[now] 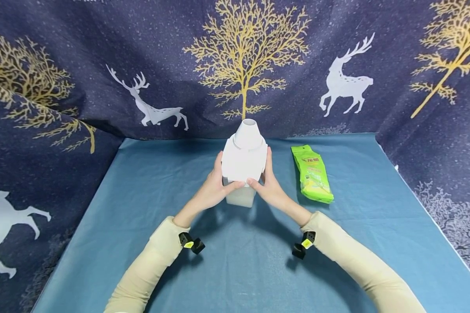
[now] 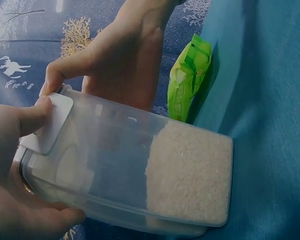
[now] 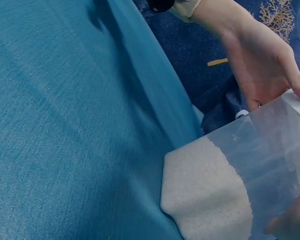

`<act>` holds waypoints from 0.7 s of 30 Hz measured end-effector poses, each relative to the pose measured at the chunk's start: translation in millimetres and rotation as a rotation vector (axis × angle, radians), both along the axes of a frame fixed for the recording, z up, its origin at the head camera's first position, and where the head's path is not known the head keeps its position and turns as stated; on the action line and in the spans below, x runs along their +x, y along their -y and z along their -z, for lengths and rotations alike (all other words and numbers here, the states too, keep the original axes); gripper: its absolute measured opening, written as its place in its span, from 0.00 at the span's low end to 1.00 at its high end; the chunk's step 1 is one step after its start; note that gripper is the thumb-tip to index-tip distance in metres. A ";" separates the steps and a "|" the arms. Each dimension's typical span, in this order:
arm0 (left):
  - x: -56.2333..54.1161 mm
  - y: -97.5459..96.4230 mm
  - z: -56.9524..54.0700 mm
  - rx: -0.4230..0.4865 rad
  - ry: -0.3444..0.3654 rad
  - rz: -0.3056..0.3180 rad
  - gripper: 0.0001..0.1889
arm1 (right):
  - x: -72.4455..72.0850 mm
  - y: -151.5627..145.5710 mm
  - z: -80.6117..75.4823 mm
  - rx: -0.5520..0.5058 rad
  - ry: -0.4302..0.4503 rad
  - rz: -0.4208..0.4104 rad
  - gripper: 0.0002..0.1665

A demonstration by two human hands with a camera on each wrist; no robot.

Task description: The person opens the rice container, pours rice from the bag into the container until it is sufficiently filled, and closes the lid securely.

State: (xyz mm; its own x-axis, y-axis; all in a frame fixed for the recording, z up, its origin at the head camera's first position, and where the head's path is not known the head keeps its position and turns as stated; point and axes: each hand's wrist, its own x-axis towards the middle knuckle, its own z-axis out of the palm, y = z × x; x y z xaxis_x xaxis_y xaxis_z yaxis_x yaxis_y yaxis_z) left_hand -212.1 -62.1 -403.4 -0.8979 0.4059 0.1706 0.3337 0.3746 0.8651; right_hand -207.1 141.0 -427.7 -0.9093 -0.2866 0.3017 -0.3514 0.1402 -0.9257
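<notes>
A clear plastic rice container [image 2: 115, 140] stands upright on the blue cloth, with pale rice [image 2: 190, 170] filling its lower part. Its white lid [image 1: 243, 161] carries a white cone-shaped piece [image 1: 247, 134] with a round open top. From the left side my left hand [image 1: 213, 187] grips the container near the lid, fingers along its side. My right hand [image 1: 272, 187] holds the opposite side in the same way. Both thumbs press on the white front flap [image 2: 52, 122] of the lid, their tips close together. In the head view the lid covers most of the container.
To the right of the container lies a bright green packet [image 1: 313, 174] with printed lettering. Blue cloth [image 1: 235, 269] covers the table. Behind it hangs a dark blue fabric [image 1: 219, 87] printed with deer and yellow trees.
</notes>
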 end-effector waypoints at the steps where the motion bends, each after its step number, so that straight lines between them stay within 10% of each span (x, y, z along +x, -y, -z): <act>1: -0.2 0.4 -0.1 -0.003 0.003 0.002 0.55 | 0.3 0.2 -0.3 0.002 0.000 0.002 0.75; 21: -13.3 4.7 -2.0 -0.013 0.022 0.047 0.54 | -7.2 2.7 -1.7 0.008 -0.004 0.010 0.74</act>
